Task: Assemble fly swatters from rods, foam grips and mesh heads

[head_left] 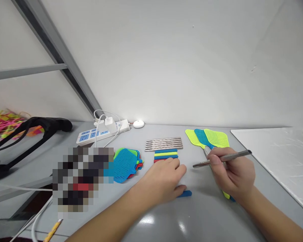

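On the near part of the grey table, a blue handle piece lies partly under the left hand, by its thumb; the hand is palm down with fingers curled, and I cannot tell whether it grips the piece. The right hand pinches a metal rod between thumb and fingers, holding it above the table, its end toward the left hand slightly lower. Behind the right hand run the shafts of three fly swatters, two yellow-green and one teal, their heads pointing away. Just beyond the left hand is a row of coloured handle pieces, blue, yellow-green and red, and past it several metal rods side by side. Left of these, loose mesh heads overlap in a pile, blue on top. Farther back are a power strip with plugged adapters, a white oval object and the pale wall.
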Demonstrator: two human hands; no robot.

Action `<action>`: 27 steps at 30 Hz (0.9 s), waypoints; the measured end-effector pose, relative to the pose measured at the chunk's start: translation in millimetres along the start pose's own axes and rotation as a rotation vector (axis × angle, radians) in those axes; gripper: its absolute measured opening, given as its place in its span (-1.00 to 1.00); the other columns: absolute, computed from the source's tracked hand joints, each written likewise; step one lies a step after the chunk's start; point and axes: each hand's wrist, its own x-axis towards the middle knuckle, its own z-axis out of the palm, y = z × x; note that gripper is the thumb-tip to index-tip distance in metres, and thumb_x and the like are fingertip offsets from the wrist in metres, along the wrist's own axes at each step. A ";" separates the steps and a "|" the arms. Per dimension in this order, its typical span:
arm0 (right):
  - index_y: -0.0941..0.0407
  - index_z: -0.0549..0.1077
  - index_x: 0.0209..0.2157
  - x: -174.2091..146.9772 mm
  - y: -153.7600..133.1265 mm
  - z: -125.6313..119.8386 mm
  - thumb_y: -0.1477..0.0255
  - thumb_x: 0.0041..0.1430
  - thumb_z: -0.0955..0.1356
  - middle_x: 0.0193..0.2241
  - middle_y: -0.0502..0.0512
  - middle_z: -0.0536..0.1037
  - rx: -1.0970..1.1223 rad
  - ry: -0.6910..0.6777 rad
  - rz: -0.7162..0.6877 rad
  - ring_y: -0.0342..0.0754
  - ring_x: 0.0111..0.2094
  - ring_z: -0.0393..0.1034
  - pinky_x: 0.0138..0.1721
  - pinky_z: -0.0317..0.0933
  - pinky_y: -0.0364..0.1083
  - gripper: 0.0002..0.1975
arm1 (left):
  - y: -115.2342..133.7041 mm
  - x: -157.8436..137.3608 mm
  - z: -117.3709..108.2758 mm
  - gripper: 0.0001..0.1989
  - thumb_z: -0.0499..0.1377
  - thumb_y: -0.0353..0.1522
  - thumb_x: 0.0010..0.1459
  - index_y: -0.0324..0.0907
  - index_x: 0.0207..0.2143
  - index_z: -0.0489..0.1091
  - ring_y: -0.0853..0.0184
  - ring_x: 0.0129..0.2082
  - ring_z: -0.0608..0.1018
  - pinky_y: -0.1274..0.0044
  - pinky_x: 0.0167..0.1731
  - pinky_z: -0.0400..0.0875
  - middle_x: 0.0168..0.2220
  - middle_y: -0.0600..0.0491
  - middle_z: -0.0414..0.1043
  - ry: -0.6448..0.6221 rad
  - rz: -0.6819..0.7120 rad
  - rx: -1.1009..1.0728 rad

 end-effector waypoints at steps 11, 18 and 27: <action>0.06 0.18 -0.54 -0.9 0.4 14.3 0.57 0.15 0.31 -0.65 -0.08 0.42 0.108 0.015 -0.029 -0.22 -0.67 0.18 -0.63 0.04 -0.16 -0.74 | 7.4 -7.0 -3.8 -0.59 0.32 -0.06 -0.01 -0.17 -0.48 0.28 0.36 -0.36 0.40 0.52 -0.49 0.15 -0.33 0.12 0.30 -0.137 0.060 -0.212; 0.06 0.19 -0.53 -2.1 -1.1 14.6 0.58 0.15 0.29 -0.67 -0.11 0.39 0.102 -0.001 -0.039 -0.22 -0.68 0.17 -0.64 0.03 -0.17 -0.75 | 16.8 -5.1 1.5 -0.90 0.14 -0.31 0.17 -0.14 -0.39 0.32 0.35 -0.44 0.43 0.49 -0.52 0.08 -0.38 0.11 0.42 -0.172 0.062 -0.227; 0.07 0.45 -0.31 -8.3 9.3 9.7 0.48 0.24 0.32 -0.51 -0.02 0.46 0.276 0.359 0.224 -0.15 -0.60 0.29 -0.59 0.16 -0.09 -0.93 | 5.3 3.6 2.1 -0.83 0.13 -0.21 0.20 -0.10 -0.27 0.24 0.47 -0.70 0.30 0.63 -0.69 0.13 -0.61 0.25 0.20 0.196 -0.467 -1.174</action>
